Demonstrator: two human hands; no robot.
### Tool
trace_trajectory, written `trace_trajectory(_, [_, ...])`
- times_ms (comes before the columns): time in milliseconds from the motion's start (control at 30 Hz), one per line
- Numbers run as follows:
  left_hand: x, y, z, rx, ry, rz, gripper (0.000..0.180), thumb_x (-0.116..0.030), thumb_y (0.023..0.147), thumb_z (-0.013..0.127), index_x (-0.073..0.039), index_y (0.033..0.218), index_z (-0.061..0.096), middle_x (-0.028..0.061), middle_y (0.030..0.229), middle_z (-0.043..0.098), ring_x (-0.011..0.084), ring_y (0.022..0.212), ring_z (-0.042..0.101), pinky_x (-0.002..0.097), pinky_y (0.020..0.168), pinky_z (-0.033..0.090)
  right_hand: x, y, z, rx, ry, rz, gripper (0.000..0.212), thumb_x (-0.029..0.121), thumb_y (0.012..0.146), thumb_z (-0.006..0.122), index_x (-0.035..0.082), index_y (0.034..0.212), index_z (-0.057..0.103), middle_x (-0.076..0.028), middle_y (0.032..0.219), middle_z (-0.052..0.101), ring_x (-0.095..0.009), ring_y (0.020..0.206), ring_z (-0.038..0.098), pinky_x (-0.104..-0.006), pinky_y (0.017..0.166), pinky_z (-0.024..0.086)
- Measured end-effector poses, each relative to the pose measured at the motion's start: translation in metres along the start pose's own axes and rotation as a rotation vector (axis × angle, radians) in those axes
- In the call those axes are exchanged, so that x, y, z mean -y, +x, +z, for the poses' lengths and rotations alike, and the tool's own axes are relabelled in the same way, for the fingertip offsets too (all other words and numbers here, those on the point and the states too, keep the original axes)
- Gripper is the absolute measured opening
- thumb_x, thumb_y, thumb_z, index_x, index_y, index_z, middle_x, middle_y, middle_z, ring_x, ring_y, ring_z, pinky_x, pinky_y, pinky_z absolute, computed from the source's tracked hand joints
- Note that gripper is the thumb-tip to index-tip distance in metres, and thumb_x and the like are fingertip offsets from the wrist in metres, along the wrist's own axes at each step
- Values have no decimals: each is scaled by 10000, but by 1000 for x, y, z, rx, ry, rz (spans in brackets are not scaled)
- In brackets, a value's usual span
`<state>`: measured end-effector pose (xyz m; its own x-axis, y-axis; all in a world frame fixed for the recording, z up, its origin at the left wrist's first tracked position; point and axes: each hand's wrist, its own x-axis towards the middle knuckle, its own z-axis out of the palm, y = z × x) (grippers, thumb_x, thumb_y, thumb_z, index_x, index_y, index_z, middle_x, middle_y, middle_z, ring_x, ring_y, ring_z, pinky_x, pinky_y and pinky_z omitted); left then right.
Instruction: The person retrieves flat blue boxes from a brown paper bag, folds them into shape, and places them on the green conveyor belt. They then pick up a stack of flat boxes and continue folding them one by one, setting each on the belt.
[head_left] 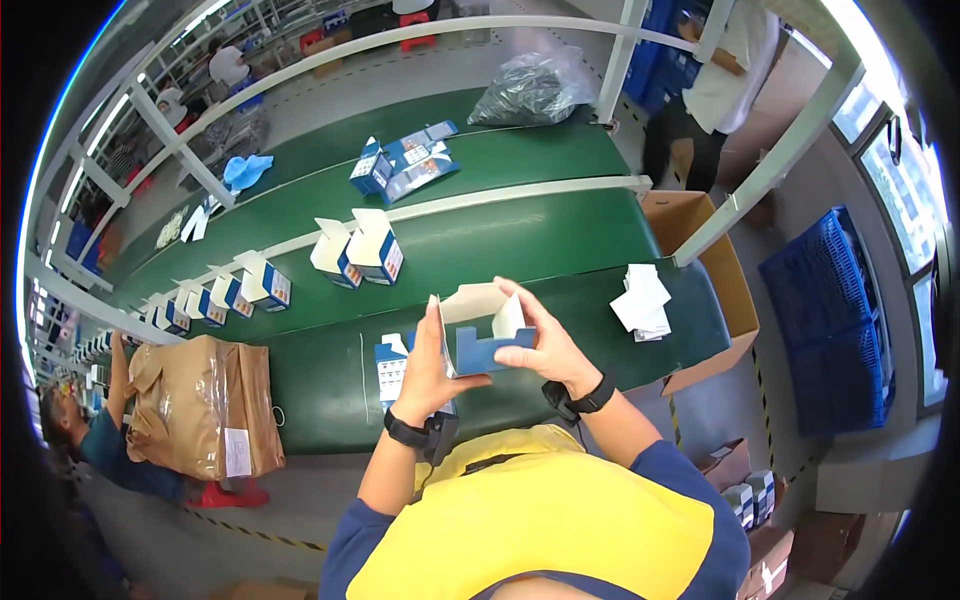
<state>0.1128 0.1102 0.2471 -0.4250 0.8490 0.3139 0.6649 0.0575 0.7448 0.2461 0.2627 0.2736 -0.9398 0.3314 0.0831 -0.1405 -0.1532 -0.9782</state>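
Between my two hands I hold a small blue-and-white carton (pixel 479 353), its open end facing up and its pale inside showing. My left hand (pixel 427 368) grips the left wall, fingers along the side and thumb low at the front. On the opposite side, my right hand (pixel 552 343) has its fingers behind the right wall and its thumb on the blue front flap. Flat printed cartons (pixel 391 372) lie on the green bench beside my left hand, partly covered by it. Farther off stand two open-topped cartons (pixel 376 250) side by side.
A row of open cartons (pixel 264 284) runs left along the belt (pixel 520 225). White paper sheets (pixel 641 303) lie on the right. A large brown wrapped box (pixel 205 408) stands left, near another person. Unfolded cartons (pixel 415 162) and a plastic bag (pixel 532 88) rest beyond the rail.
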Motion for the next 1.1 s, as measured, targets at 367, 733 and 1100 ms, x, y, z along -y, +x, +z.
trace_trajectory(367, [24, -9, -13, -14, 6, 226, 900, -237, 501, 861, -183, 1266, 390, 219, 1305, 315, 408, 1103, 458, 460, 891, 424, -26, 29, 40, -211, 549, 7, 934, 243, 740, 726, 105, 1431, 113, -90, 1278, 417, -185, 1149, 423, -309, 973, 335])
trace_trajectory(733, [39, -2, -50, 139, -79, 255, 821, -280, 478, 873, -158, 1173, 454, 183, 1280, 360, 359, 1125, 462, 434, 935, 403, -46, 31, 52, -98, -46, -173, 650, 361, 830, 601, 70, 1352, 345, -148, 1342, 386, -239, 1217, 401, -319, 992, 330])
trace_trajectory(1100, [24, 5, -58, 125, -11, 307, 1062, -274, 485, 859, -119, 1352, 264, 185, 1257, 370, 379, 1102, 432, 441, 905, 398, -32, 43, 40, 63, -449, -139, 555, 147, 769, 660, 144, 1288, 465, -111, 1284, 484, -260, 1129, 506, -336, 932, 415])
